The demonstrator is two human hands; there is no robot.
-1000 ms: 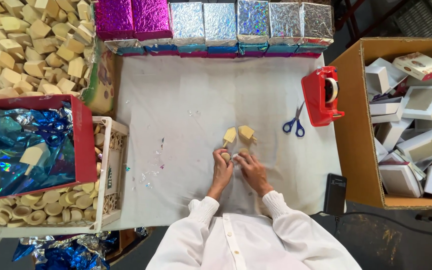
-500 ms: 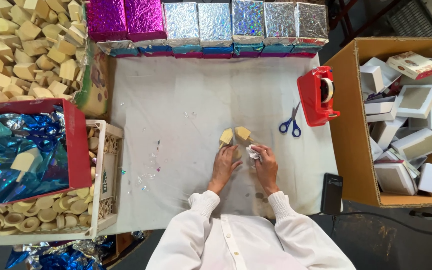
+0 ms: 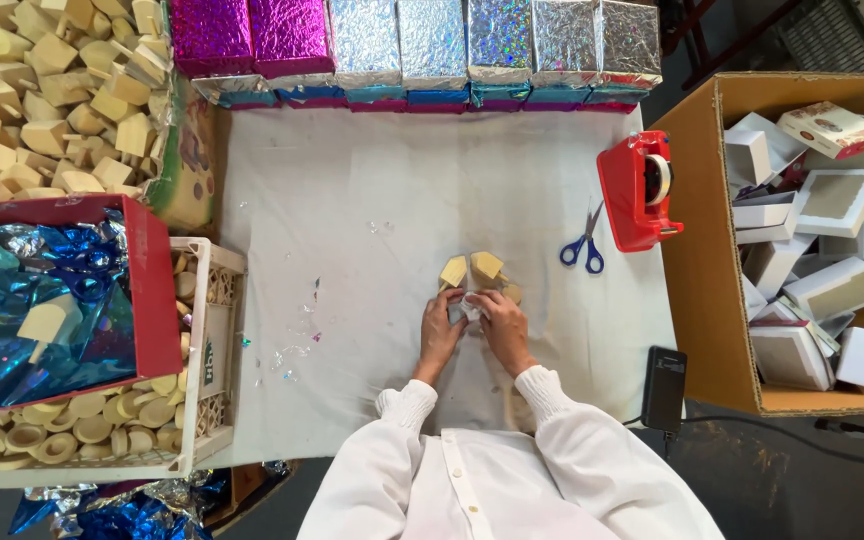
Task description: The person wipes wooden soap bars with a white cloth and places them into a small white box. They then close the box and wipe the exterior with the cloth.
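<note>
Foil scrap (image 3: 471,306), small and silvery, is sitting pinched between both hands just in front of two pale wooden blocks (image 3: 471,269), which are standing on the white table cover (image 3: 352,200). Left hand (image 3: 440,330) is curling its fingers together on the near left edge of that scrap, and right hand (image 3: 499,325) is closing its fingers on the right edge; the two hands are touching each other over it. A third wooden piece (image 3: 513,293) is peeking out just right of the blocks, against the right hand. Blue-handled scissors (image 3: 583,246) are lying to the right of the blocks, and a red tape dispenser (image 3: 636,190) is standing just beyond the scissors. Farther right of the blocks, an open cardboard carton (image 3: 697,250) is holding white boxes. Behind the blocks, along the far edge of the cover, a row of foil-wrapped boxes (image 3: 422,45) is lining up, magenta then silver. Left of the blocks, a red tray (image 3: 157,290) is holding blue foil, and a white crate (image 3: 214,340) beneath it is holding wooden rings. A black phone (image 3: 664,389) is lying near right of the blocks.
</note>
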